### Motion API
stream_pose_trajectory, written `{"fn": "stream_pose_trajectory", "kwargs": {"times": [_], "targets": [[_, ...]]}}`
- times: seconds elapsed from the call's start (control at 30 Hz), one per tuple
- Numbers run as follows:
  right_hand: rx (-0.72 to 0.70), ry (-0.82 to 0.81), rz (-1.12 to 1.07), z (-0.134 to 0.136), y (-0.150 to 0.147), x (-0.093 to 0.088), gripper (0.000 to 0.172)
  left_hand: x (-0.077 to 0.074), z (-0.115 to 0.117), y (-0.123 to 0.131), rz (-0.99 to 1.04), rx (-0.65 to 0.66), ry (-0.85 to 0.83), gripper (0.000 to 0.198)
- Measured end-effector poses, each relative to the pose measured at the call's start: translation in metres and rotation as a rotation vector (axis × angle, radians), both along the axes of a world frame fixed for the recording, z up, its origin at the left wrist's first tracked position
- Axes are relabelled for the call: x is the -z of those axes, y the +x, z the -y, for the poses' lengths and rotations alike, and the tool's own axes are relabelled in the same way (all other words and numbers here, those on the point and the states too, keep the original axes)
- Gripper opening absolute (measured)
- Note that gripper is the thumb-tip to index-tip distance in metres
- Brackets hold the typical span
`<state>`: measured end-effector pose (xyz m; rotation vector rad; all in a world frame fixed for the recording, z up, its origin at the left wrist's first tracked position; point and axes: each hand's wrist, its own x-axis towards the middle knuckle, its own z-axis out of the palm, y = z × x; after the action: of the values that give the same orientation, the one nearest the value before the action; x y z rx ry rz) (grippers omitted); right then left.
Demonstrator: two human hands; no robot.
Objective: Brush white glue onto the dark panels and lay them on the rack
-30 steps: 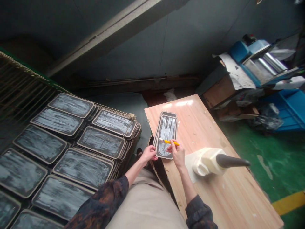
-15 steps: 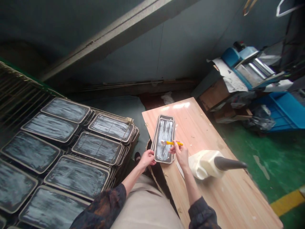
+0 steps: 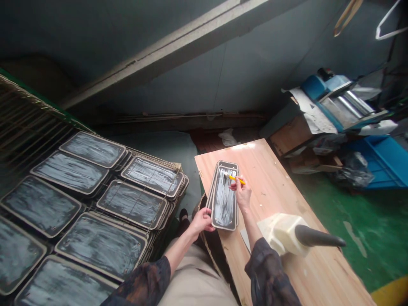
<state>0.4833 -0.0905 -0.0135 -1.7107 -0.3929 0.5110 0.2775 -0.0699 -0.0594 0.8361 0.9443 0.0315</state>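
My right hand [image 3: 242, 194] is closed round a small yellow-handled brush [image 3: 237, 180]. Its pale bristles touch the upper part of a dark rectangular panel [image 3: 224, 199] with rounded corners and a light rim. White streaks cover most of the panel's face. It lies slightly askew on another similar panel or panels, near the left edge of the wooden table [image 3: 248, 161]. My left hand [image 3: 203, 221] pinches the panel's lower left edge; its fingertips are partly hidden. Right of my right forearm is a cream plastic bottle [image 3: 282, 233] with a long black conical nozzle.
At left, several stacks of white-streaked panels [image 3: 134, 202] rest beside a wire rack [image 3: 35, 110]. A blue machine with metal rollers [image 3: 347, 104] stands at the far right, above a blue bin [image 3: 390, 157]. Green floor [image 3: 318, 191] lies beyond the table.
The brush has moved from the middle of the panel towards its far end, with my right hand. My left hand stays at the panel's lower left edge. The whole view has shifted slightly.
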Motion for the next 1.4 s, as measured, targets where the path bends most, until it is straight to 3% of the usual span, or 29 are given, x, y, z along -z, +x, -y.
{"fn": "stream_pose_trajectory", "kwargs": {"times": [0.1,0.23,0.33,0.47,0.63,0.73,0.83,1.0,1.1,1.27,1.4], "targets": [[-0.009,-0.019,-0.107,0.026,-0.009,-0.008,0.047,-0.006,-0.007,-0.001,0.126,-0.033,-0.138,0.044],[0.224,0.066,0.01,0.071,-0.013,-0.026,0.042,-0.026,-0.017,0.0,0.296,0.008,-0.279,0.044],[0.328,0.066,0.111,0.097,-0.014,-0.027,0.041,-0.049,-0.025,0.008,0.427,-0.02,-0.359,0.042],[0.221,-0.101,0.239,0.115,-0.023,-0.001,0.04,-0.085,-0.04,0.027,0.564,-0.12,-0.387,0.046],[-0.161,-0.432,0.494,0.113,-0.049,0.048,0.038,-0.136,-0.067,0.046,0.694,-0.153,-0.263,0.051],[-0.291,-0.483,0.564,0.109,-0.059,0.07,0.043,-0.159,-0.082,0.039,0.714,-0.18,-0.145,0.056],[-0.307,-0.48,0.603,0.109,-0.058,0.085,0.043,-0.169,-0.093,0.014,0.711,-0.272,-0.024,0.059],[-0.274,-0.546,0.601,0.108,-0.053,0.09,0.047,-0.165,-0.099,-0.055,0.586,-0.518,0.196,0.058],[-0.237,-0.566,0.597,0.105,-0.054,0.085,0.049,-0.151,-0.094,-0.101,0.408,-0.705,0.298,0.054],[-0.194,-0.597,0.605,0.102,-0.058,0.084,0.053,-0.095,-0.063,-0.158,0.22,-0.912,0.311,0.052],[-0.183,-0.622,0.623,0.102,-0.058,0.084,0.056,-0.057,-0.041,-0.172,0.069,-1.013,0.266,0.056]]}}
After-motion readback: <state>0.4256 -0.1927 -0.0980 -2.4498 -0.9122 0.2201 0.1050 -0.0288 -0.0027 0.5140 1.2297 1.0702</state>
